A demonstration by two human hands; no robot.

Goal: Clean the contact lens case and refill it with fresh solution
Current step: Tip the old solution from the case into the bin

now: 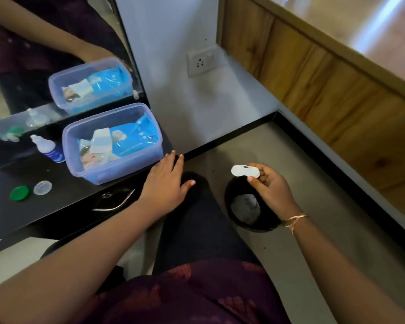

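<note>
Right now the right hand (270,185) pinches one end of the white contact lens case (244,171) between thumb and curled fingers, holding it in the air above a black bin (227,197). A crumpled grey tissue (246,208) lies in the bin under the hand. The left hand (166,183) rests flat, fingers straight, on the corner of the black counter (56,206). Just beside it stands a clear plastic box (117,170) of blue packets, and beyond that the solution bottle (48,148). Farther left lie a green cap (19,193) and a clear cap (42,187).
</note>
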